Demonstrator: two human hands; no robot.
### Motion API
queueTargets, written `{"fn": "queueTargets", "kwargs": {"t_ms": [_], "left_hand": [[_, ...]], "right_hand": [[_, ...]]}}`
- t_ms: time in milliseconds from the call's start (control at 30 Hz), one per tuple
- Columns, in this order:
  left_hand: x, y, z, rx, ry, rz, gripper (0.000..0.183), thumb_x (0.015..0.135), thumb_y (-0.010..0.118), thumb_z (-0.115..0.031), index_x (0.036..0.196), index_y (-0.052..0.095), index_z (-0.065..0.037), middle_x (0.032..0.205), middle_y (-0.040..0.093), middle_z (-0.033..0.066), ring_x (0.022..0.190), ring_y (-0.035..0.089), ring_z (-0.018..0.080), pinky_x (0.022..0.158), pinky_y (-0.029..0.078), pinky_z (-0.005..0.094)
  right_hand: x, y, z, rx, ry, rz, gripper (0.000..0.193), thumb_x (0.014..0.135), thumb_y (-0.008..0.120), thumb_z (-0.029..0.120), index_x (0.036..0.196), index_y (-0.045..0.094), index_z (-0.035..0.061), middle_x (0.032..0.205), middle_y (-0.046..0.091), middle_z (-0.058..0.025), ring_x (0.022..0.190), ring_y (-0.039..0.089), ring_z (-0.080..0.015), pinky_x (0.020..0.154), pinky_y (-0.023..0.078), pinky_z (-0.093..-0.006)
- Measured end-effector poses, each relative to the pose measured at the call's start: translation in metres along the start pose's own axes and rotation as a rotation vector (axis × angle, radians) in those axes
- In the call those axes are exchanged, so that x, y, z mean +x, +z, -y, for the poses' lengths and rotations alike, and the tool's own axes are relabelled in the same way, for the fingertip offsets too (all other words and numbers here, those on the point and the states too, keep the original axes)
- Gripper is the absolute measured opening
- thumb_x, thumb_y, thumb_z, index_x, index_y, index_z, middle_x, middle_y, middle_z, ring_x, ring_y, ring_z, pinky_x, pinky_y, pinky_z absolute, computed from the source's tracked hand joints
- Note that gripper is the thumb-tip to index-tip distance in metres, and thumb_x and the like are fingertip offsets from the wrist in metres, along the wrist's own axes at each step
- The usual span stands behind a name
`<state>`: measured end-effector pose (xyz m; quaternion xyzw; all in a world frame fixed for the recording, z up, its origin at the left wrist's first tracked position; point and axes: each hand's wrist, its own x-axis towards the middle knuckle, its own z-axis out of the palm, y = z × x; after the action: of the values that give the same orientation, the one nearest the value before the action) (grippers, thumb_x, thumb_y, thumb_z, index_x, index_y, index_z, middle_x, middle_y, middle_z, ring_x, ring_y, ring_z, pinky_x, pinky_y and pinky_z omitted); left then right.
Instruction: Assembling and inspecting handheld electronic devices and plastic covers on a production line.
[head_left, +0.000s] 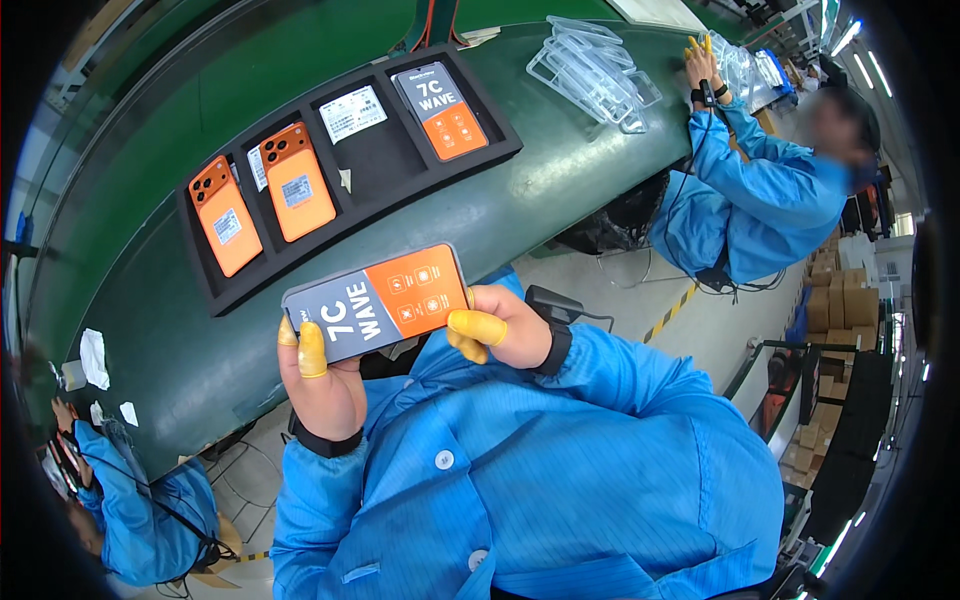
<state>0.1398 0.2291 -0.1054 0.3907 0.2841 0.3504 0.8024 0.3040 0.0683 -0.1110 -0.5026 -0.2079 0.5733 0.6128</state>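
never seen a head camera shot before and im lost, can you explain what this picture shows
There is no robot here: the hands belong to the person wearing the camera. This single picture comes from a wide fisheye camera on their head, looking down, so straight edges bend. The left hand and right hand, with yellow finger covers, hold a phone, its grey-and-orange printed side up. On the green table sits a black tray with two phones orange back up, a third printed side up, and a compartment with a white label. Beyond are clear plastic pieces. Co-workers in blue sit at either side.
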Motion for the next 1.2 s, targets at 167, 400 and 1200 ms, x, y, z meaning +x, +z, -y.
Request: {"fn": "queueTargets", "kwargs": {"t_ms": [167,400,1200], "left_hand": [[0.001,0.004,-0.003,-0.059,-0.023,0.010,0.039,0.104,0.047,-0.025,0.137,0.043,-0.004,0.121,0.061,0.0126,0.107,0.065,0.0257,0.087,0.057,0.0427],[-0.003,-0.012,0.012,-0.140,-0.258,0.295,0.065,0.095,0.053,-0.057,0.128,0.053,-0.002,0.113,0.066,0.0141,0.102,0.066,0.0276,0.084,0.056,0.0399],[-0.001,-0.008,0.022,0.299,-0.136,0.391,0.040,0.103,0.051,-0.034,0.121,0.059,0.002,0.099,0.069,0.0126,0.083,0.068,0.0205,0.074,0.056,0.0325]], "right_hand": [[0.007,0.011,0.007,0.001,-0.119,-0.049,0.028,0.101,0.055,0.028,0.092,0.061,0.0030,0.069,0.059,-0.0040,0.055,0.053,-0.0094,0.052,0.044,-0.0245],[0.014,0.012,0.002,0.039,-0.058,-0.095,0.030,0.102,0.054,0.029,0.093,0.062,0.0011,0.067,0.060,-0.0056,0.051,0.052,-0.0102,0.049,0.042,-0.0248],[0.019,0.014,0.001,0.101,0.008,0.021,0.025,0.103,0.051,0.027,0.098,0.062,0.0042,0.066,0.055,-0.0015,0.054,0.046,-0.0074,0.050,0.037,-0.0230]]}}
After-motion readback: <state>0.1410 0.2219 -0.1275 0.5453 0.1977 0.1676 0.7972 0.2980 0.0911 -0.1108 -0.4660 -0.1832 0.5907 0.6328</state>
